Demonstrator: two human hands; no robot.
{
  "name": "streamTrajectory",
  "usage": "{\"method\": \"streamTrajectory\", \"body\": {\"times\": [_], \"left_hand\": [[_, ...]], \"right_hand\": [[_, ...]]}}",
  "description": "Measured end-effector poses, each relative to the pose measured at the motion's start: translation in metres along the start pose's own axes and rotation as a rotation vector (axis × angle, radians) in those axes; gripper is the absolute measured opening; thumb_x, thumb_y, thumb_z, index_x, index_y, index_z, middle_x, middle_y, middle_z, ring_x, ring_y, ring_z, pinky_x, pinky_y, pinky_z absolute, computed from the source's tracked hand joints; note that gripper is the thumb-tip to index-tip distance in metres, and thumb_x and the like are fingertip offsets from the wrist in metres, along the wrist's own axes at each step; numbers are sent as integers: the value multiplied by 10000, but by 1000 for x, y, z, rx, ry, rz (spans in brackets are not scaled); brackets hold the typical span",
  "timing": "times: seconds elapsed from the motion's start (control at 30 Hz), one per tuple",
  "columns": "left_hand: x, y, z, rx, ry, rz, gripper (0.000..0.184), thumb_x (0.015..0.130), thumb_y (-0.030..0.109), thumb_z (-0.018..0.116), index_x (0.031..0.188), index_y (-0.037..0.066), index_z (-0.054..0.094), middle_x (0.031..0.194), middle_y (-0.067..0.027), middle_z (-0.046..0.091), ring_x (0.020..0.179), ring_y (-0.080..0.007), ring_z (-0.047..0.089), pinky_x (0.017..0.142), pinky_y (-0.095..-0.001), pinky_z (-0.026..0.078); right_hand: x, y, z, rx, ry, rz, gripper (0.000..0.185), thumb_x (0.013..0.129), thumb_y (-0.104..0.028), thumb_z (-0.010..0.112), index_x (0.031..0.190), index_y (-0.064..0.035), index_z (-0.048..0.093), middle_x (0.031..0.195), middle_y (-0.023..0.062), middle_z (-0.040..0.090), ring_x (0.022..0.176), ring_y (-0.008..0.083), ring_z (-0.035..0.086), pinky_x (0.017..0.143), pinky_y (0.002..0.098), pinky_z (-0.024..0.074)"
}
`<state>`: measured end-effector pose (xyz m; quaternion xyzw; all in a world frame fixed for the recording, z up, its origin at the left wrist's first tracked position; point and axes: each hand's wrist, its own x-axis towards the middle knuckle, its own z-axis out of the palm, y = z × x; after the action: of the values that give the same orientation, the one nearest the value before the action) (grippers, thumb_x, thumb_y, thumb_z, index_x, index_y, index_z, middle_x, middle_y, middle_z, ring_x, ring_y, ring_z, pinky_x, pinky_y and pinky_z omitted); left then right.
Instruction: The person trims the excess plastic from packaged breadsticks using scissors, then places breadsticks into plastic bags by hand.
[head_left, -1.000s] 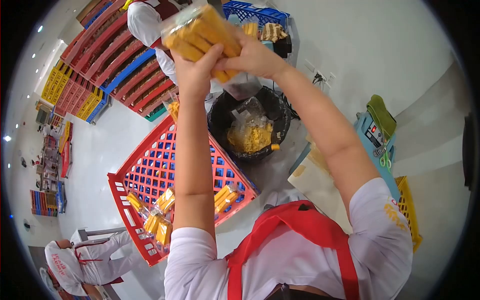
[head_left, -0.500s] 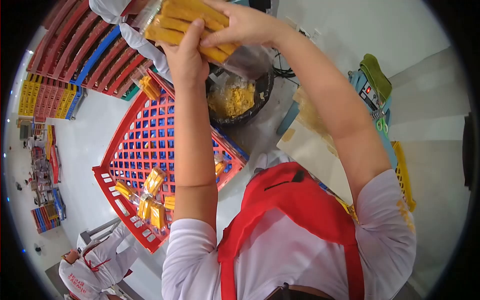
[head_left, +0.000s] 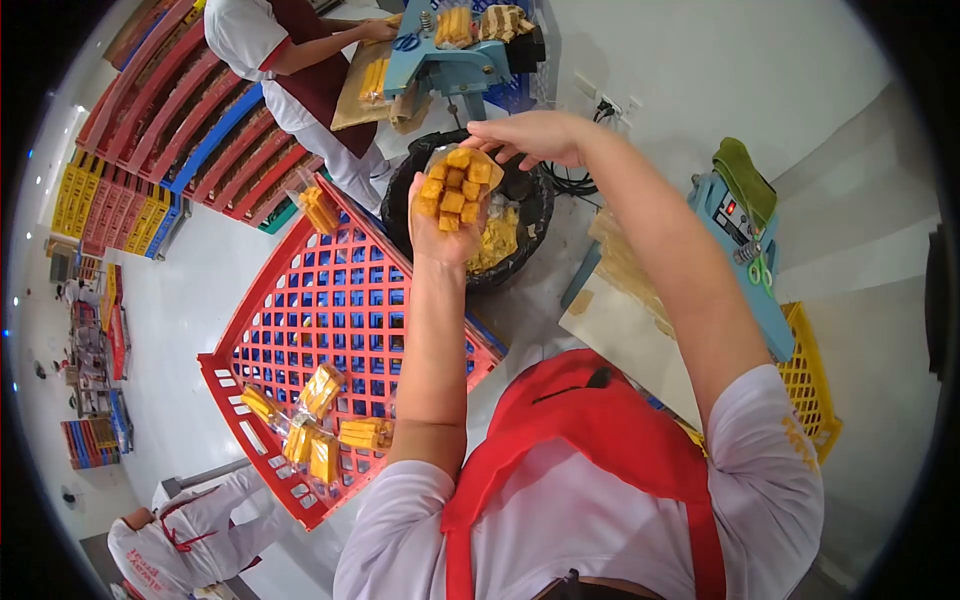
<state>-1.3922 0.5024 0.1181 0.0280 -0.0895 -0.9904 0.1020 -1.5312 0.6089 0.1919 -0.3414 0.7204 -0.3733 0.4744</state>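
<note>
My left hand (head_left: 443,242) is wrapped round a clear bag of yellow snack sticks (head_left: 456,188), held with the square stick ends facing me. My right hand (head_left: 540,138) is just above and to the right of the bag, fingers stretched out and apart, holding nothing. Below both hands stands a bin lined with a black bag (head_left: 533,225), with yellow scraps (head_left: 497,242) inside. To the left, a red crate (head_left: 290,300) has several packed bags of sticks (head_left: 322,388) lying in its near corner.
A co-worker in a dark apron (head_left: 310,50) stands at a blue machine (head_left: 450,68) ahead. On my right are another blue machine (head_left: 715,215) with green scissors (head_left: 762,268), a pale board (head_left: 625,325) and a yellow crate (head_left: 810,385). Stacked crates (head_left: 190,130) line the left.
Both hands were gripping the bag higher up; it is now lower and turned end-on. My right hand has let go and moved off to the right. The view has shifted, bringing the co-worker's machine into sight.
</note>
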Motion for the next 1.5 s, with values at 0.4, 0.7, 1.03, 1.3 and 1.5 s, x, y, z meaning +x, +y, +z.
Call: {"method": "streamTrajectory", "body": {"times": [0.4, 0.7, 1.03, 1.3, 1.5], "left_hand": [[-62, -3, 11, -32, 16, 30, 323, 864, 285, 383, 1059, 51, 491, 1075, -119, 544, 915, -261, 569, 743, -343, 514], [-139, -44, 4, -11, 152, 101, 373, 842, 392, 421, 1019, 96, 561, 994, -50, 596, 923, -216, 568, 791, -382, 459], [-231, -96, -9, -188, 365, 363, 426, 821, 331, 464, 1139, 48, 474, 1070, -155, 535, 873, -265, 566, 645, -348, 520], [-347, -71, 0, -199, 189, 709, 307, 831, 305, 490, 1040, 82, 514, 977, -85, 576, 813, -228, 588, 666, -295, 521], [-397, -50, -26, -121, 162, 884, 308, 862, 280, 451, 1090, 75, 478, 1046, -92, 547, 915, -218, 553, 775, -344, 489]], "right_hand": [[25, 55, 84, 695, 115, -339, 430, 820, -410, 511, 1160, -149, 475, 1072, -27, 496, 941, 116, 464, 760, 277, 389], [3, 80, 144, 896, -54, -349, 282, 885, -175, 421, 1118, -23, 469, 1050, 73, 546, 953, 176, 544, 835, 284, 436], [-84, 116, 187, 646, 25, -205, 438, 847, -360, 479, 1201, -106, 433, 1080, 49, 514, 831, 117, 519, 668, 246, 409], [-115, 161, 210, 331, -94, -196, 320, 780, -228, 599, 1036, -45, 542, 905, 59, 571, 754, 105, 530, 637, 230, 414], [-149, 181, 210, 71, -83, -251, 260, 744, -149, 615, 963, -12, 587, 775, 73, 600, 732, 104, 549, 639, 231, 425]]}}
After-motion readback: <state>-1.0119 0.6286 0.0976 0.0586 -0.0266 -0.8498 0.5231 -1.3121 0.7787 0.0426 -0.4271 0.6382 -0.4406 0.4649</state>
